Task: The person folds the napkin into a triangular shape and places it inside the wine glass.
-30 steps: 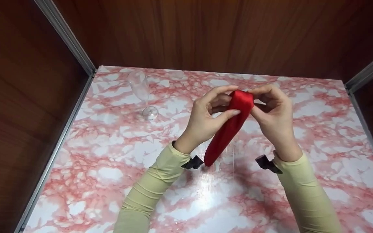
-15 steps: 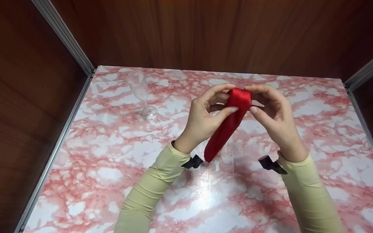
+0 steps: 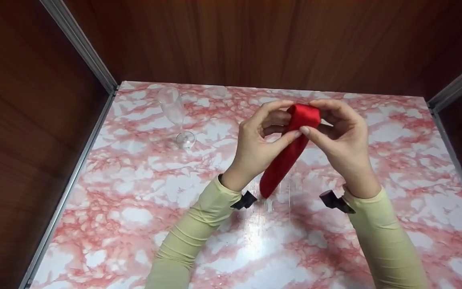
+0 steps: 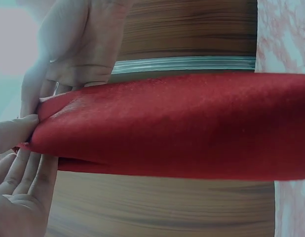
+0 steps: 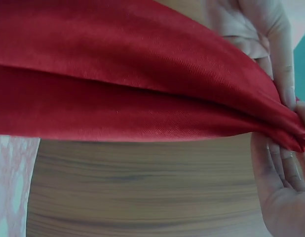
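A shiny red satin cloth [image 3: 285,164], folded into a long strip, hangs from both hands above the table, its lower end towards the wearer. My left hand [image 3: 257,140] pinches its folded top from the left, thumb in front and fingers behind. From the right, my right hand [image 3: 343,138] pinches the same top, its thumb tip almost meeting the left thumb. In the left wrist view the cloth [image 4: 167,126] spreads wide below the fingers. The right wrist view shows a lengthwise crease in the cloth [image 5: 142,106], which gathers narrow at the fingertips.
A clear stemmed glass [image 3: 171,106] stands at the back left of the red-and-white marbled table [image 3: 134,216]. Dark wood panels [image 3: 231,44] rise behind and at both sides, with metal strips [image 3: 82,48] at the corners.
The hands and cloth have shifted slightly up and to the right. My right thumb has moved from the cloth's right edge onto its front, beside the left thumb. The glass has stayed put.
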Motion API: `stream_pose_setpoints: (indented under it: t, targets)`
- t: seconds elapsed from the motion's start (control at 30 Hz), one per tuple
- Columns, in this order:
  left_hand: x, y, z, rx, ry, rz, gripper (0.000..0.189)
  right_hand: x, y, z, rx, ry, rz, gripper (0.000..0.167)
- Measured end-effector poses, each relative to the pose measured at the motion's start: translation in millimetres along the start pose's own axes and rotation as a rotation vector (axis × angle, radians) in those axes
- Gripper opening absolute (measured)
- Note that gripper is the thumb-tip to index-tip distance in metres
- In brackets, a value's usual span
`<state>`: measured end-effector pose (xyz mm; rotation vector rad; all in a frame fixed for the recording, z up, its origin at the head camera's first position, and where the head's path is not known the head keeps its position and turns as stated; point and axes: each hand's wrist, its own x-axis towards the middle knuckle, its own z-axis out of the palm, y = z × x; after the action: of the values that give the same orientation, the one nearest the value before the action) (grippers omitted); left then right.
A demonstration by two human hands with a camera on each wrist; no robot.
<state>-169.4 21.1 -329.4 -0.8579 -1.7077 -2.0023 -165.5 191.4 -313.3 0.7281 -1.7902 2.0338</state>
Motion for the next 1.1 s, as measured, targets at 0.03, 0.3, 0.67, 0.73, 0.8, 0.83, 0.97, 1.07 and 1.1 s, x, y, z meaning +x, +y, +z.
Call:
stream_pose_setpoints:
  t: [0.03,0.3,0.67,0.73,0.8,0.83,0.97,1.07,1.1]
  targets:
    - [-0.6,-0.3,0.1,0.004,0.005,-0.006,0.046,0.1,0.3,-0.1,-0.011,0.004,-0.007,0.041]
    - [-3.8,-10.0,-2.9,0.238,0.018,0.022,0.05,0.2,0.8,-0.5,-0.029,0.028,-0.026,0.041]
    - [-4.8,15.4,-2.1,0.033,0.037,-0.109,0.035,0.3,-1.5,-1.4,0.13,-0.011,0.11,0.045]
    - [-4.3,18.8,-2.7,0.017,0.041,-0.117,0.032,0.8,-1.8,-2.3,0.198,-0.029,0.161,0.045]
    - [-4.1,17.9,-3.2,-0.001,0.046,-0.129,0.032,1.0,-1.4,-3.8,0.269,-0.052,0.21,0.045]
    - [-3.9,18.3,-3.3,-0.008,0.051,-0.136,0.033,0.9,-1.0,-4.7,0.291,-0.063,0.233,0.045]
    - [-2.6,18.9,-3.8,-0.026,0.07,-0.151,0.034,-1.0,1.1,-8.6,0.304,-0.096,0.31,0.042]
    - [-1.8,18.4,-4.4,-0.031,0.071,-0.154,0.035,-1.8,1.8,-9.0,0.252,-0.099,0.339,0.041]
    - [-1.7,18.0,-4.6,-0.031,0.068,-0.154,0.035,-1.8,1.8,-8.7,0.238,-0.098,0.344,0.041]
